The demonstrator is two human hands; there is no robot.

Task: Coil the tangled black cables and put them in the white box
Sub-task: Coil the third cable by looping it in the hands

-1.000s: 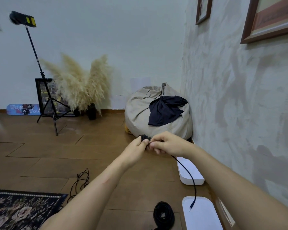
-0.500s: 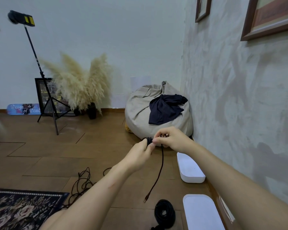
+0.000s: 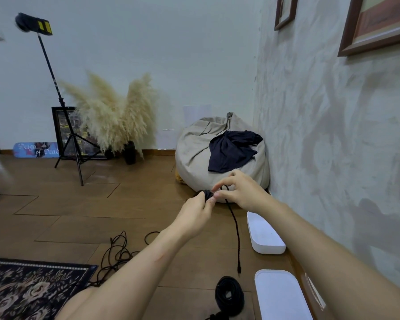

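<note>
**A:** Taking the white box (image 3: 268,247) as the mark, where is everything lying?

**B:** The tangled cables (image 3: 119,250) are sprawling on the floor well to the left of the box. A finished coil (image 3: 218,296) is sitting off its near end, beside a second white piece (image 3: 277,294). I cannot tell whether that piece is a box or a lid.

**A:** And the hands?

**B:** Both are hovering just beyond the box's far end. The left hand (image 3: 193,215) is curling its grip tight round a small wound bundle (image 3: 207,194). The right hand (image 3: 245,192), the one nearer the box, is pinching the tail (image 3: 236,229) where it is leaving the bundle, with its other fingers spreading loose.

**A:** Which way is that tail running?

**B:** It is hanging from the grips, its length running along the box's left side, with the plug (image 3: 240,270) dangling off the box's near-left corner. I am judging that the right hand is the one placed for wrapping it round the bundle.
</note>
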